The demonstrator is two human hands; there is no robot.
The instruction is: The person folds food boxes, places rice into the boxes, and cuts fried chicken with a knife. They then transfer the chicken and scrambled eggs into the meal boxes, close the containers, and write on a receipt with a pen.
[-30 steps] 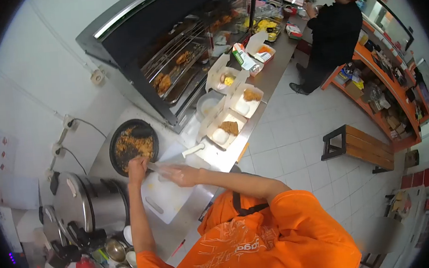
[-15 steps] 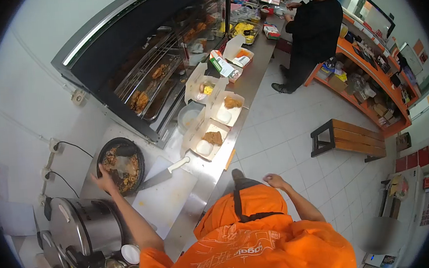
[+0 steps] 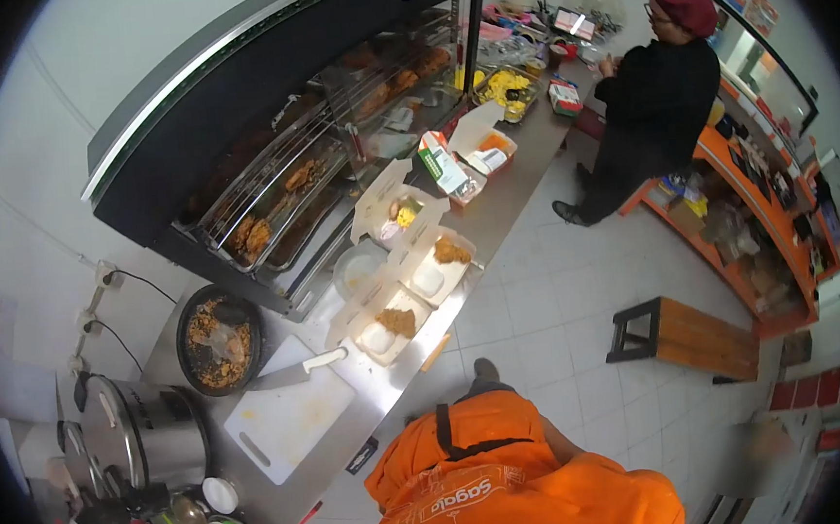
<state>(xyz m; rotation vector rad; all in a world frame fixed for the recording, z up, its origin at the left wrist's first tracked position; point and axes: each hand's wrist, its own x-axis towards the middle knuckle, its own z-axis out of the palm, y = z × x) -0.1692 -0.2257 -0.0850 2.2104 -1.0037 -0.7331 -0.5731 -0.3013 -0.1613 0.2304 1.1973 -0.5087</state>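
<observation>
Neither of my hands shows now; only a strip of my right forearm (image 3: 558, 439) appears beside my orange shirt. On the counter stands a round black mortar-like bowl (image 3: 185, 349) of crumbled brown food, with a dark pestle-like piece and clear plastic in it. A white cutting board (image 3: 292, 412) lies in front of it, a white-handled knife (image 3: 324, 358) across its far edge. Farther along are two open boxes, a nearer box (image 3: 385, 354) and a farther box (image 3: 457, 277), each with fried chicken and a white rice-like mound. Another open box (image 3: 370, 212) holds yellow and pink food.
A glass display cabinet (image 3: 234, 109) with chicken trays stands at the back. A steel pot (image 3: 164, 431) and several bowls are at the lower left. A person (image 3: 658, 109) in black stands by the counter's far end. A wooden bench (image 3: 703, 340) stands on the tiled floor.
My left hand has left the black bowl's rim and gone out of view. My right hand has dropped out of sight behind my body. The camera view has shifted.
</observation>
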